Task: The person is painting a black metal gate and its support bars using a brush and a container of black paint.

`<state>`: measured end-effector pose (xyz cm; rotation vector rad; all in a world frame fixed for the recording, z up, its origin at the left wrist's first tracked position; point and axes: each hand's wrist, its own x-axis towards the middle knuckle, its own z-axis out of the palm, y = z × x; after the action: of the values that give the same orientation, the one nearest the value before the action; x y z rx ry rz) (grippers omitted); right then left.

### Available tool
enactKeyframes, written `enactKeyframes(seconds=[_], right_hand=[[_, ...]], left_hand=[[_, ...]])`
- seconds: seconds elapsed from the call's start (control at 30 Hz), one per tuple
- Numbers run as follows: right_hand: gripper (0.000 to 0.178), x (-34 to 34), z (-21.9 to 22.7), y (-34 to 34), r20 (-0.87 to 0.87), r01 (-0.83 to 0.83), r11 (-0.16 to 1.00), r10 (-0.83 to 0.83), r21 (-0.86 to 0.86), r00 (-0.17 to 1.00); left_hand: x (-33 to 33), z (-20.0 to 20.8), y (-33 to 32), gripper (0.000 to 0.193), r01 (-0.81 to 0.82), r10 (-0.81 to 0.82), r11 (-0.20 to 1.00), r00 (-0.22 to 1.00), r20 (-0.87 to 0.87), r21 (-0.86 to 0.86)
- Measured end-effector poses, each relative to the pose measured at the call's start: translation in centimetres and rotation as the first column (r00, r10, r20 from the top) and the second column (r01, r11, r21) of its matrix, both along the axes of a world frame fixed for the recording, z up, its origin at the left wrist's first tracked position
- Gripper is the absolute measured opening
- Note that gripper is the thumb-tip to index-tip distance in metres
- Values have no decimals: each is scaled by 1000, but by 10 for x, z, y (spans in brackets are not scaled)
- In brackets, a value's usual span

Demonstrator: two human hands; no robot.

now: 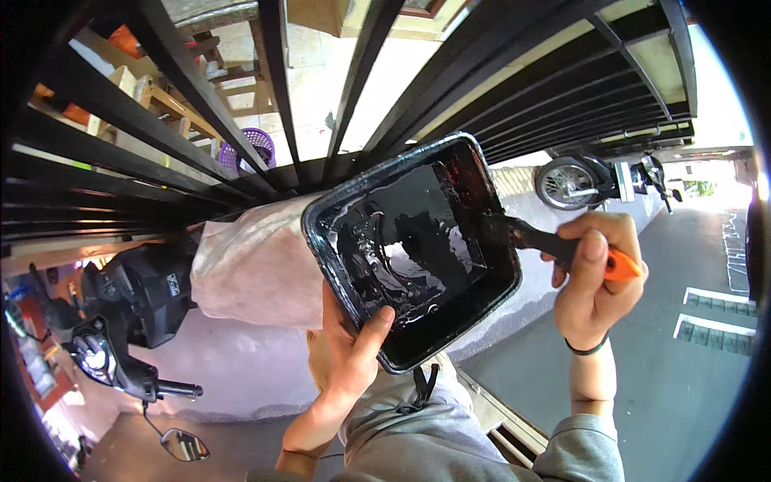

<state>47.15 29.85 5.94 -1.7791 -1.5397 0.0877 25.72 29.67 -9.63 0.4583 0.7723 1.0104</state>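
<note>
My left hand [353, 352] grips a black rectangular plastic tub [458, 317] by its near left edge, thumb over the rim and fingers underneath. Glossy black paint [409, 233] covers the tub's bottom and reflects light; reddish smears show on the far right inner wall. In my right hand [596, 283] is a paintbrush [540, 238], its dark handle ending in orange. The brush head reaches over the tub's right rim to the inside wall; its bristles are dark and hard to tell from the paint.
Black metal fence bars [277, 80] rise ahead, with a pale cloth-like cover [257, 265] below them. A scooter [120, 321] stands at left, a motorcycle [590, 183] at far right. Beyond the bars are a purple basket [255, 145] and wooden furniture [173, 104]. Grey pavement [666, 273] lies at right.
</note>
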Motion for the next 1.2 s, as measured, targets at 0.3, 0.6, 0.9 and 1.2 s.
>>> enactKeyframes(seconds=[0.3, 0.6, 0.9, 1.2], right_hand=[[9, 11, -12, 13, 76, -67, 995, 73, -75, 994], [11, 13, -21, 13, 136, -84, 993, 95, -82, 986], [35, 29, -36, 11, -525, 136, 991, -125, -18, 842], [30, 24, -103, -8, -997, 254, 964, -83, -78, 8]], left_hand=[[8, -1, -5, 78, 9, -9, 1000, 995, -101, 2], [3, 4, -4, 81, 41, -38, 999, 981, -191, 8], [-8, -4, -1, 82, -14, 13, 1000, 992, -125, -9], [-31, -20, 6, 78, -83, 83, 996, 996, -8, -20]])
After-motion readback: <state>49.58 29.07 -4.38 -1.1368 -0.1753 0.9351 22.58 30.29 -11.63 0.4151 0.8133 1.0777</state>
